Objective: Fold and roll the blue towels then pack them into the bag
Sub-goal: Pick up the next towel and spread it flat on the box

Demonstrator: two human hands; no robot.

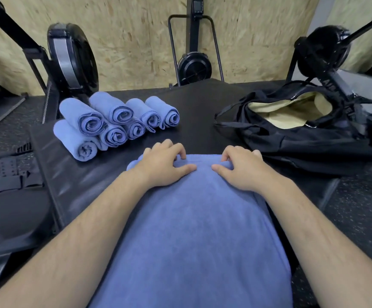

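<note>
A blue towel [194, 230] lies folded into a long strip down the middle of the frame, on a black table [73, 174], running from the lower edge up to the centre. Both grips sit on its far end. The left grip [165, 163] has its fingers curled over the bunched far edge, thumb flat on the cloth and pointing inward. The right grip [240, 167] mirrors it, fingers hooked round the same edge, thumb laid inward. The two thumbs are near each other but apart. Under the fingers the edge is turned up into a low first roll.

In the upper left of the frame, on the same table, is a pile of rolled towels [113, 121], seven by the spiral ends that face the camera, stacked in two layers and touching one another. At the right of the frame, well apart from the pile, lies a black bag [296, 134], its mouth open and showing a pale tan lining.

Behind stands a chipboard wall [136, 41] with black rowers [194, 67] along it. Speckled floor [358, 218] shows at the right.
</note>
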